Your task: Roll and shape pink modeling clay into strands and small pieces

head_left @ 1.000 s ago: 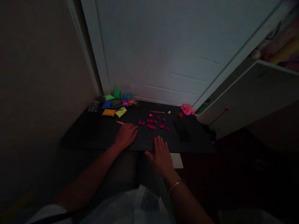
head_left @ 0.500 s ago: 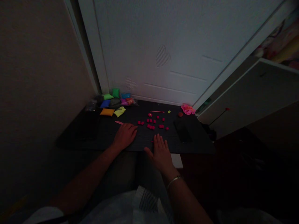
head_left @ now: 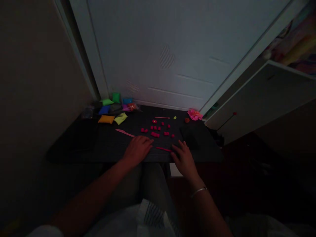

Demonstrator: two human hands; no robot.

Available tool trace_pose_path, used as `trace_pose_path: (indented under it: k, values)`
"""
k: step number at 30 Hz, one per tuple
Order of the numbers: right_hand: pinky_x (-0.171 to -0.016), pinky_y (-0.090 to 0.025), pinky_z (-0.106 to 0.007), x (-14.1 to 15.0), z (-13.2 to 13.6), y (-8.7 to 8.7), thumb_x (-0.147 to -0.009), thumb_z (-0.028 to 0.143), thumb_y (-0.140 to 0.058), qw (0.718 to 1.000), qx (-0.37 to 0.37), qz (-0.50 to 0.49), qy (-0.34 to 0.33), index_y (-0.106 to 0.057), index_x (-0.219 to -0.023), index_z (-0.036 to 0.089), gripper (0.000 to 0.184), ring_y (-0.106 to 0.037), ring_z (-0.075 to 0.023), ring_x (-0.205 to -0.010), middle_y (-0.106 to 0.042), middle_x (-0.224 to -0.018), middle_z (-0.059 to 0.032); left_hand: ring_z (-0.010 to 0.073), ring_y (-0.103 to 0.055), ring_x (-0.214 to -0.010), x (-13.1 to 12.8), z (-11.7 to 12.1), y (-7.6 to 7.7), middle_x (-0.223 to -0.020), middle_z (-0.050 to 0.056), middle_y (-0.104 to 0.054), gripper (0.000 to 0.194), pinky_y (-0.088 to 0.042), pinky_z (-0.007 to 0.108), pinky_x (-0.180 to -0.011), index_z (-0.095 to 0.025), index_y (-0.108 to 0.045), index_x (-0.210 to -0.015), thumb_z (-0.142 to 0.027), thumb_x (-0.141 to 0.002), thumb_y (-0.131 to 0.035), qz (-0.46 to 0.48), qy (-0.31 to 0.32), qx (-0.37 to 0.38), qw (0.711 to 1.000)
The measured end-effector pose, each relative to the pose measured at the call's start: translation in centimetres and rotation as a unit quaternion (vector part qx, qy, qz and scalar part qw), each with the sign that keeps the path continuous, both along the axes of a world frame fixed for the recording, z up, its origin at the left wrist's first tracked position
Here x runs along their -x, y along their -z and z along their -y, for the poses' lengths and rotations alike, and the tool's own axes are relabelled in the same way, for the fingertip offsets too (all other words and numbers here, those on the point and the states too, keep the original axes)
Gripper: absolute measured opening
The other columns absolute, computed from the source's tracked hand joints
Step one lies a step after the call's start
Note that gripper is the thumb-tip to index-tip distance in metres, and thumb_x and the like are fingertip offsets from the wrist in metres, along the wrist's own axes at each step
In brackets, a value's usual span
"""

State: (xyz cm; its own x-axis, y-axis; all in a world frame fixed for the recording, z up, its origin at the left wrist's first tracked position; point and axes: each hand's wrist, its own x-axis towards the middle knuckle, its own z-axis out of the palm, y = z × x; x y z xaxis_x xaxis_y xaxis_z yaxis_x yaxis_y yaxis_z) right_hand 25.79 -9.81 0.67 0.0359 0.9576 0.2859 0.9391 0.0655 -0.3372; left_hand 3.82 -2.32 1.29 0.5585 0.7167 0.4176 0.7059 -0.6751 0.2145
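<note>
A thin pink strip, which looks like rolled clay (head_left: 163, 149), lies near the front edge of the dark table (head_left: 111, 141). My right hand (head_left: 185, 159) is at its right end, fingers apart and bent slightly, fingertips touching or just beside it. My left hand (head_left: 138, 149) rests palm down left of the strip, its fingers stretched out. Behind the left hand lies a pink plastic knife (head_left: 124, 132). Several small pink clay lumps (head_left: 155, 134) are spread beyond both hands, along with a pink piece with a pale centre (head_left: 154, 121).
Coloured clay packets (head_left: 106, 119) are heaped at the back left. A thin pink stick (head_left: 162, 117), a small yellow piece (head_left: 174, 117), a reddish lump (head_left: 187, 120) and a pink flower-like thing (head_left: 195, 114) lie along the back. A dark phone (head_left: 189, 136) lies right. A white door (head_left: 138, 49) stands behind.
My right hand has moved right, off the pink strip, which now shows. My left hand has shifted slightly right, uncovering more of the knife. The view has shifted a little.
</note>
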Motion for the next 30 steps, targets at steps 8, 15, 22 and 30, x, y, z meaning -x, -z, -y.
trace_pose_path:
  k: [8, 15, 22, 30]
  values:
    - [-0.099, -0.033, -0.045, 1.9, -2.7, -0.8, -0.080, 0.030, -0.053, 0.999, -0.003, -0.023, -0.035, -0.068, -0.086, 0.023, 0.017, -0.037, -0.0240, -0.124, -0.054, -0.122, -0.0072, 0.0189, -0.052, -0.085, -3.6, -0.1, -0.5, -0.085, 0.003, -0.062, 0.017, -0.036, 0.033, -0.072, -0.023, -0.064, -0.086, -0.029, -0.083, -0.049, -0.075, 0.024, 0.022, 0.997]
    - [-0.102, -0.028, -0.041, 5.4, -1.9, -0.5, -0.086, 0.022, -0.040, 0.998, 0.022, 0.029, -0.042, -0.053, -0.118, 0.017, 0.035, -0.034, -0.0227, -0.126, -0.047, -0.131, -0.0081, 0.0250, -0.051, -0.104, -0.8, 2.2, -0.4, -0.112, 0.010, -0.059, 0.032, -0.039, 0.039, -0.084, -0.015, -0.057, -0.110, -0.018, -0.085, -0.038, -0.115, -0.062, -0.001, 0.991]
    - [-0.106, -0.019, -0.042, 7.1, -0.4, -0.7, -0.086, 0.020, -0.031, 0.990, 0.076, 0.081, -0.082, -0.033, -0.134, 0.012, 0.048, -0.025, -0.0213, -0.130, -0.034, -0.139, -0.0084, 0.0247, -0.033, -0.126, -2.6, 3.6, 1.1, -0.137, 0.016, -0.037, 0.049, -0.027, 0.041, -0.102, -0.004, -0.035, -0.130, -0.017, -0.084, -0.027, -0.138, -0.010, 0.039, 0.990]
    - [-0.105, -0.021, -0.039, 7.1, 0.8, -0.3, -0.086, 0.015, -0.029, 0.991, 0.085, 0.086, -0.056, -0.038, -0.131, 0.008, 0.047, -0.029, -0.0221, -0.129, -0.036, -0.138, -0.0104, 0.0256, -0.024, -0.130, -2.4, 5.3, 1.6, -0.140, 0.016, -0.030, 0.050, -0.020, 0.043, -0.105, -0.007, -0.033, -0.132, -0.024, -0.085, -0.028, -0.141, -0.018, 0.047, 0.989]
